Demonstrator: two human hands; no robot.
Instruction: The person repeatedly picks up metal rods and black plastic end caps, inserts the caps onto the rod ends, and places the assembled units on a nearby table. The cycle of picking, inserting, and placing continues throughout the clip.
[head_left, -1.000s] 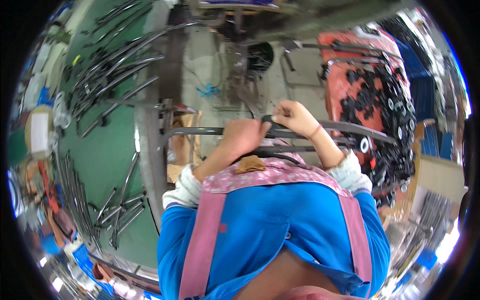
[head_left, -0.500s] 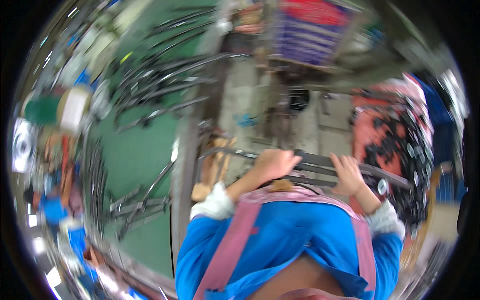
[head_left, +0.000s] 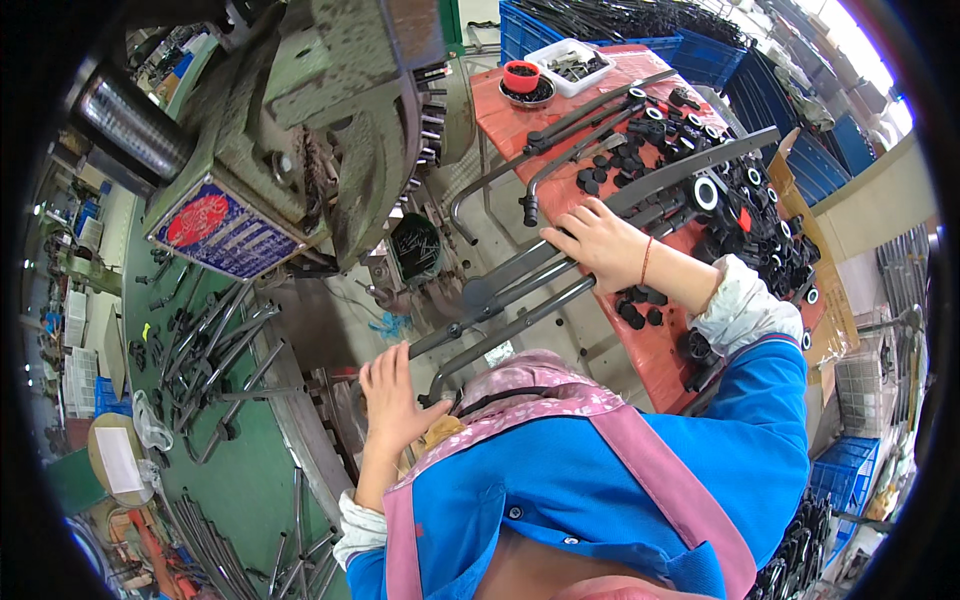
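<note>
A dark metal tube frame (head_left: 541, 309) with a flat bar and a bent end slants across in front of my body. My right hand (head_left: 603, 244) lies over its tubes near the middle, fingers curled round them. At the frame's lower left end is my left hand (head_left: 392, 398), fingers stretched and thumb spread apart. The end of one tube meets its index finger; whether the palm bears on the tube I cannot tell. The frame's far end passes over a red-covered table (head_left: 662, 345) strewn with black plastic parts and white-ringed pieces (head_left: 705, 193).
A heavy green machine (head_left: 350, 190) stands at the upper left, above a dark bin (head_left: 415, 248) of small parts. On a green bench (head_left: 240, 462) at left lie several bent tubes (head_left: 215, 340). A white tray (head_left: 570, 66), a red cup (head_left: 521, 75) and blue crates (head_left: 708, 62) are at the back.
The view has swung right, so the machine now sits left and the red-covered table is nearer the middle. My left hand has gone from gripping the tube to stretched fingers; my right now curls round the tubes.
</note>
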